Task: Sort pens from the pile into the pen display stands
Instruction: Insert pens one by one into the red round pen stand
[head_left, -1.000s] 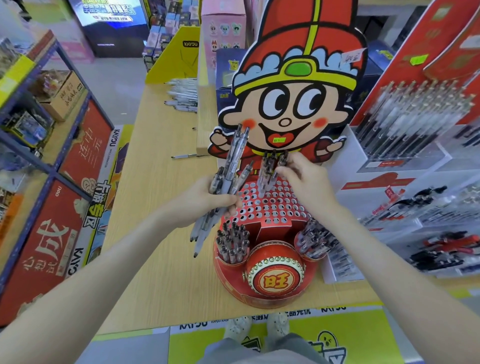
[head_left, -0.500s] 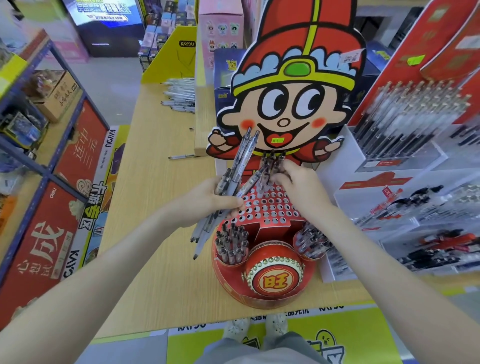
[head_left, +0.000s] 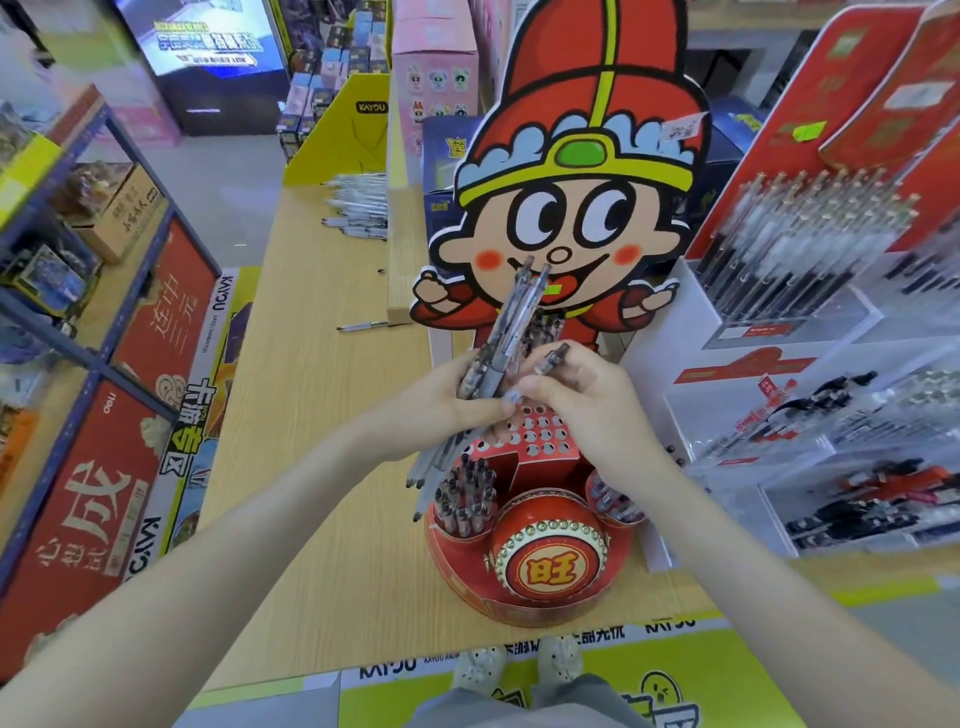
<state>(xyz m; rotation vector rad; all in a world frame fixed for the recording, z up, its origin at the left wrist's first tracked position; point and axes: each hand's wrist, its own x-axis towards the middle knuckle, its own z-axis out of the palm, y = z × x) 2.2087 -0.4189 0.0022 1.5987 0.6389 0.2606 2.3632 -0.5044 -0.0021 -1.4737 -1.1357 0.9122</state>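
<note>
My left hand (head_left: 452, 397) grips a bundle of grey pens (head_left: 511, 322) that fans upward in front of the red cartoon pen stand (head_left: 545, 587). My right hand (head_left: 587, 400) meets the left one above the stand's holed red grid (head_left: 540, 434) and pinches one pen (head_left: 551, 358) from the bundle. The stand's two front cups hold several upright pens (head_left: 465, 496). A pile of loose pens (head_left: 358, 208) lies at the far end of the wooden table (head_left: 311, 415).
A single pen (head_left: 363, 326) lies on the table left of the stand. White and red pen displays (head_left: 810, 332) crowd the right side. A wooden divider (head_left: 402, 249) runs back behind the stand. Blue shelving with boxes (head_left: 93, 291) stands on the left.
My right hand has left the pens at the back of the grid and come to the bundle, where it now pinches one pen. The left hand has shifted right with the bundle.
</note>
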